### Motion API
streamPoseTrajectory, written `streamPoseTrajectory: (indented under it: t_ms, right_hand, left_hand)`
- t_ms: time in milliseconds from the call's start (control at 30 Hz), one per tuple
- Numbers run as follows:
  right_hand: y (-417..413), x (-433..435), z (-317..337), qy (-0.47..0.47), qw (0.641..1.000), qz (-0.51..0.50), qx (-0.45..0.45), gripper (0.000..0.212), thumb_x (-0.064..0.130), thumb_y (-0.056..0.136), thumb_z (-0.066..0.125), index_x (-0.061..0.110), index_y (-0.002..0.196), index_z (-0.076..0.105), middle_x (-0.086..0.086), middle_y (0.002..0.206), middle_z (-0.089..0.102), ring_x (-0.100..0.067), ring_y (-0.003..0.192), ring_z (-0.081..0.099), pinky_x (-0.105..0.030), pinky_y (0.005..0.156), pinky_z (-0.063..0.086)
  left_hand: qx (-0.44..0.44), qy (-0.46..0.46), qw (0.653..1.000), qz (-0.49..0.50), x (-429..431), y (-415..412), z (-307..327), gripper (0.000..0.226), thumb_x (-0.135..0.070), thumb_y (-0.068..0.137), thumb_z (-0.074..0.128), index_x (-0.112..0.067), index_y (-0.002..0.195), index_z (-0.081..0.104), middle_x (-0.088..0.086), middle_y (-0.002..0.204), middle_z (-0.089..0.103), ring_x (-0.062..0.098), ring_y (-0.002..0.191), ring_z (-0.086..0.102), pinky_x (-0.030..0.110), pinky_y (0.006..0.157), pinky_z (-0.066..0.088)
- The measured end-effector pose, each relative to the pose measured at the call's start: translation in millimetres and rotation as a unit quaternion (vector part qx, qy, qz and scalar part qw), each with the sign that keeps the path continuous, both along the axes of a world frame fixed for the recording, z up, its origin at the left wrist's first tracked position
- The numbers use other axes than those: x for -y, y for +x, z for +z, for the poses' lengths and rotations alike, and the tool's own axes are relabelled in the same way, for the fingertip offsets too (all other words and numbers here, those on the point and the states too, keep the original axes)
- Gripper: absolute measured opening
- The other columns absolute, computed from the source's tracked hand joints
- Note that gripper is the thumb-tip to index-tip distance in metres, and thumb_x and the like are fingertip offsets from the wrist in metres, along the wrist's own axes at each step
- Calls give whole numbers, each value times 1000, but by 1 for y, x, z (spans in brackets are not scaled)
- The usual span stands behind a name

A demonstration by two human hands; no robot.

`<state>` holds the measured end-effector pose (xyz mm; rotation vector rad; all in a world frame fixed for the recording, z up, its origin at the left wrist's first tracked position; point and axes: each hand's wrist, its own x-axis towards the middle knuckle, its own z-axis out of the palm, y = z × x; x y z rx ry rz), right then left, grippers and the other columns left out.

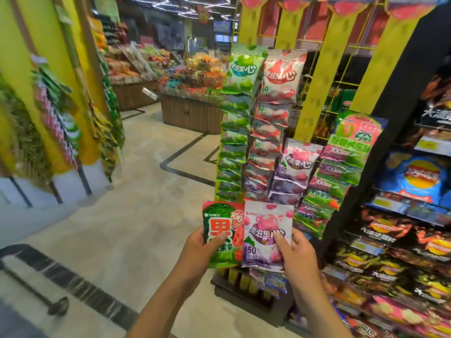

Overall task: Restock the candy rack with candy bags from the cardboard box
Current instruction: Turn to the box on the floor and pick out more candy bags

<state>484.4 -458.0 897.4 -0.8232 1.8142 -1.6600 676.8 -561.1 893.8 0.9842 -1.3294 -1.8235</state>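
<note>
My left hand (199, 250) grips a green watermelon candy bag (220, 230) by its lower left edge, thumb across the front. Beside it, my right hand (296, 254) pinches a pink and purple grape candy bag (264, 230). Both bags are upright and side by side in front of the candy rack (314, 93), a yellow wire rack. On it hang columns of green bags (234, 132), red bags (271, 132), purple bags (294, 172) and green strawberry bags (341, 167). No cardboard box is in view.
Black shelves of chip bags (410, 215) stand to the right of the rack. A dark cart handle (22, 262) sits at the lower left. Across the tiled aisle are wooden produce bins (192, 111) and another yellow hanging display (58, 113) on the left.
</note>
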Motion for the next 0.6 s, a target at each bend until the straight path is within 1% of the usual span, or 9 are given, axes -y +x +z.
streamPoseTrajectory:
  t_ms: [133, 233, 267, 367, 433, 467, 500, 567, 600]
  right_hand:
    - [-16, 29, 10, -19, 1000, 4, -10, 14, 21, 101, 63, 23, 114, 67, 7, 104, 78, -11, 94, 75, -36, 83, 58]
    - [-36, 49, 17, -18, 1000, -9, -13, 17, 24, 102, 61, 22, 118, 67, 4, 100, 79, -17, 91, 76, -43, 83, 60]
    - [-45, 56, 18, -17, 1000, -17, -13, 20, 28, 102, 61, 22, 120, 66, 3, 101, 79, -19, 92, 76, -45, 85, 60]
    - [-72, 72, 21, -15, 999, -41, -9, 34, 39, 101, 60, 19, 127, 66, 0, 109, 78, -22, 103, 73, -50, 95, 56]
    - [-89, 80, 23, -22, 998, -58, -10, 36, 42, 101, 58, 18, 126, 68, -2, 107, 78, -23, 102, 73, -49, 95, 56]
    - [-97, 83, 25, -29, 997, -65, -7, 39, 46, 100, 59, 19, 127, 68, -1, 108, 78, -22, 103, 73, -49, 97, 55]
    - [-104, 86, 26, -36, 996, -77, -7, 49, 55, 96, 61, 20, 130, 67, -1, 114, 76, -20, 106, 72, -49, 100, 54]
    - [-118, 92, 29, -54, 994, -90, -5, 77, 72, 81, 62, 21, 138, 61, 4, 129, 71, -15, 118, 67, -48, 107, 51]
    - [-125, 95, 31, -63, 993, -95, -2, 82, 74, 79, 62, 21, 141, 59, 7, 133, 68, -13, 122, 65, -48, 109, 49]
  left_hand:
    - [-8, -15, 1000, 4, 30, -17, 11, 21, -16, 101, 65, -11, 122, 67, 10, 111, 80, 32, 101, 78, 51, 95, 60]
    - [-6, -19, 1000, -1, 56, -39, 16, 20, -15, 101, 66, -11, 121, 67, 10, 109, 80, 32, 99, 78, 48, 90, 61]
    - [-5, -19, 1000, -4, 65, -48, 18, 21, -16, 100, 66, -10, 120, 67, 11, 109, 80, 33, 99, 78, 48, 88, 62]
    - [4, -25, 999, -21, 88, -76, 20, 24, -22, 100, 69, -12, 122, 67, 10, 110, 80, 34, 99, 78, 56, 91, 60]
    - [8, -30, 999, -37, 102, -95, 22, 26, -25, 99, 70, -15, 122, 67, 9, 111, 79, 33, 101, 77, 60, 95, 59]
    - [6, -30, 999, -42, 108, -104, 24, 26, -25, 99, 70, -15, 122, 67, 8, 112, 79, 33, 102, 77, 60, 96, 58]
    - [4, -30, 999, -45, 113, -113, 25, 26, -25, 98, 71, -15, 122, 67, 8, 112, 79, 32, 103, 77, 60, 97, 58]
    - [3, -43, 998, -51, 123, -129, 28, 25, -27, 97, 72, -17, 120, 69, 6, 113, 79, 30, 106, 76, 59, 100, 56]
    - [2, -50, 997, -55, 127, -135, 29, 25, -28, 96, 73, -18, 119, 71, 5, 113, 79, 30, 108, 75, 59, 101, 55]
